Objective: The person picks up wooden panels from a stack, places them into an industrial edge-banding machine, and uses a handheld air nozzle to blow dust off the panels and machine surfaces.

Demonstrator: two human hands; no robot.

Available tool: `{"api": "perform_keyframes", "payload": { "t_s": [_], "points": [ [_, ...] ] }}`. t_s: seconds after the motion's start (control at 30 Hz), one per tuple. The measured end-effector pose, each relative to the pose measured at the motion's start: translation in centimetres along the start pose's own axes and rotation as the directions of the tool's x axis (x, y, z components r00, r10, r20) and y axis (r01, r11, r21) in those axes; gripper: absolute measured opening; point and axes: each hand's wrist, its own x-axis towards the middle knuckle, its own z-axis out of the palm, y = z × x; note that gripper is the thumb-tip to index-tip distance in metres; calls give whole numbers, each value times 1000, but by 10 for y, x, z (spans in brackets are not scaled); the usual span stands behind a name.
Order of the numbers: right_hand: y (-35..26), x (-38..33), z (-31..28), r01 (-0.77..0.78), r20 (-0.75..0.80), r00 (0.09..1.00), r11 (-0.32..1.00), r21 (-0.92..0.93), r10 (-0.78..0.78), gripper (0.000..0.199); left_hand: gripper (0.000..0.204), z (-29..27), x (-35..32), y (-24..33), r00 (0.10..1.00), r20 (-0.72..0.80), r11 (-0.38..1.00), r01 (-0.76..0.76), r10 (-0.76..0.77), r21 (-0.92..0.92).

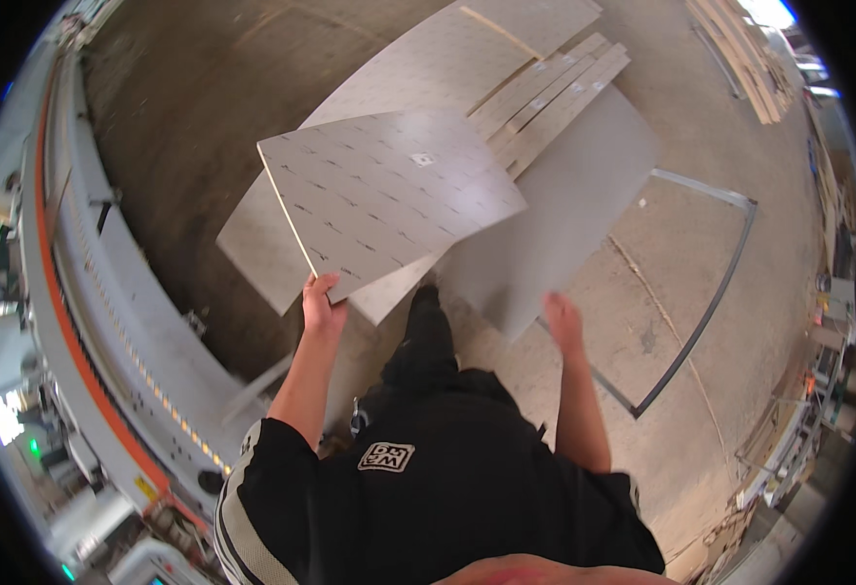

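Note:
My left hand [322, 302] is closed on the near corner of a pale grey board [389, 195] with dark printed marks and a small white label. The board is held above other large sheets, its pale cut edge facing left. Apart from it on the right is my right hand [564, 322], just past the near edge of a plain grey panel [574, 205]. Motion smears the right hand's fingers, and nothing shows in them. Another light sheet [257, 239] lies partly hidden under the held board.
Long narrow wooden strips [555, 102] lie on the sheets beyond the board. A dark rectangular frame [711, 336] rests on the floor at right, with stacked planks [740, 58] farther back. A long machine with an orange band [77, 341] runs along the left.

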Motion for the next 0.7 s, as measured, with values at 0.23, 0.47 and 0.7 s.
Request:
{"api": "perform_keyframes", "payload": {
  "t_s": [0.23, 0.47, 0.7],
  "points": [
    [-20, 14, 48, 155, 206, 977, 842, -517, -54, 73, 44, -124, -328, 30, 996, -31, 990, -89, 86, -113],
    [6, -158, 117, -362, 447, 867, 895, 261, 220, 69, 52, -258, -548, -8, 978, -104, 959, -197, 179, -201],
    [-56, -311, 203, -262, 480, 873, 914, 310, 88, 64, 56, -395, -668, -87, 880, -410, 643, -460, 239, -612]
  ]
}}
